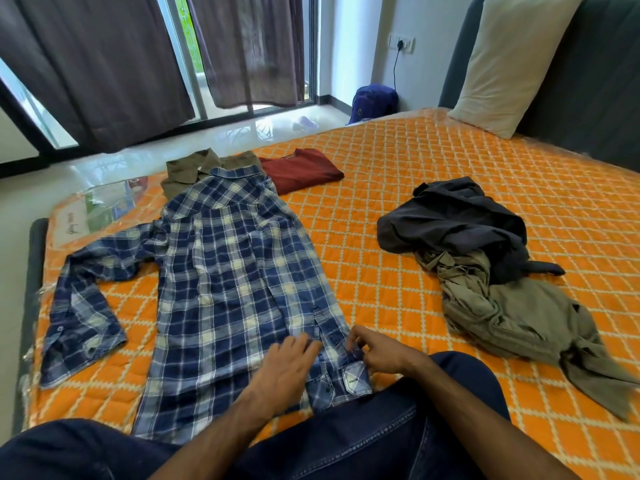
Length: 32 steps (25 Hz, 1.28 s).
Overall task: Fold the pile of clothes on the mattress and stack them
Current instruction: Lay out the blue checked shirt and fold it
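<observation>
In the head view, a blue plaid shirt is lying spread flat across the left half of the orange quilted mattress, collar toward the top of the frame, one sleeve stretching out to the lower left. The left hand is resting flat on the shirt's lower hem at bottom centre, fingers straight and close together. Just right of it, the right hand is pinching the cuff of the other sleeve, fingers curled round the cloth. Above the collar, a folded olive shirt and a folded maroon shirt are lying side by side. On the right, an unfolded dark garment is sitting partly over a crumpled khaki garment. A pillow is leaning at upper right.
</observation>
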### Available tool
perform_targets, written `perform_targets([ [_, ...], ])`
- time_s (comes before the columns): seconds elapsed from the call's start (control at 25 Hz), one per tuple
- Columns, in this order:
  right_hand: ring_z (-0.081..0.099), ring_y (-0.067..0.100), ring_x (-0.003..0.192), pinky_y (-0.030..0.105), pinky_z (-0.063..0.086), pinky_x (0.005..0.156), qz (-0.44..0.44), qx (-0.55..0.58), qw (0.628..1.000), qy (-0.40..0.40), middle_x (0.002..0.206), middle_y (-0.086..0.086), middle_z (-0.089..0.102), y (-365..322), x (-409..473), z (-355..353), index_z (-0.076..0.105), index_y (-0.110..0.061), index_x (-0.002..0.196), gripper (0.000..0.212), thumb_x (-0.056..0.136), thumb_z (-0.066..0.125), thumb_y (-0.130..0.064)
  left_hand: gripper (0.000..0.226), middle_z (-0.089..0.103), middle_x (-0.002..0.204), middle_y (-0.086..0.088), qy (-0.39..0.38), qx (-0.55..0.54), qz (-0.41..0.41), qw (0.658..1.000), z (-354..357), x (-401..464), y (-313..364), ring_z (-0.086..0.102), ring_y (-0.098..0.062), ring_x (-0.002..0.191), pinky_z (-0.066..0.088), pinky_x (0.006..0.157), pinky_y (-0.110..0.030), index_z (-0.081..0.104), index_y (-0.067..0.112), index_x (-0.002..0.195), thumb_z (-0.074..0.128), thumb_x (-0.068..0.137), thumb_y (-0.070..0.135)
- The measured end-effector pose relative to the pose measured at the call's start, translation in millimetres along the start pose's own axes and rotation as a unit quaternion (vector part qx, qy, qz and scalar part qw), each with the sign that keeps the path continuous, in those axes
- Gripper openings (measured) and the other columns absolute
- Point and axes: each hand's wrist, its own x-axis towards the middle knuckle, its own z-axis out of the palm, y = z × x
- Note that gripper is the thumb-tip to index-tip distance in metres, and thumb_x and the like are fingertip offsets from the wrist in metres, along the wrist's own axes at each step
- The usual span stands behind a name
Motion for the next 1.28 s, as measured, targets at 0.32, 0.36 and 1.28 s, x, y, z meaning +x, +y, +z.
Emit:
perform_targets([
  [0.32, 0.043, 0.018, 0.106, 0.040, 0.044, 0.090, -0.110, -0.265, 0.958, 0.029, 0.124, -0.001, 0.046, 5.8, 11.7, -3.8, 0.072, -0.026, 0.120, 0.031, 0.095, 0.066, -0.043, 0.019, 0.061, 0.093, 0.010, -0.027, -0.121, 0.076, 0.989, 3.0, 2.0, -1.8, 0.055, -0.006, 0.081, 0.049, 0.071, -0.026, 0.062, 0.026, 0.096, 0.051, 0.097, 0.041],
  [0.36, 0.047, 0.017, 0.095, 0.040, 0.044, 0.083, -0.092, -0.175, 0.980, 0.020, 0.111, 0.002, 0.055, 7.2, 15.2, -7.9, 0.075, -0.016, 0.108, 0.033, 0.095, 0.065, -0.044, 0.019, 0.061, 0.087, 0.011, -0.031, -0.226, -0.014, 0.974, -1.5, 3.0, -1.4, 0.055, -0.002, 0.077, 0.047, 0.069, -0.024, 0.062, 0.026, 0.091, 0.052, 0.100, 0.039],
  [1.28, 0.045, 0.033, 0.119, 0.044, 0.043, 0.098, -0.254, -0.272, 0.927, -0.050, 0.133, 0.012, 0.045, -161.5, 114.9, 117.2, 0.043, -0.015, 0.139, 0.059, 0.095, 0.062, -0.049, 0.063, 0.036, 0.145, -0.016, -0.236, -0.040, -0.525, 0.817, -49.2, -59.4, -175.2, 0.048, -0.040, 0.124, 0.049, 0.095, -0.050, 0.037, 0.017, 0.142, 0.070, 0.092, 0.035],
])
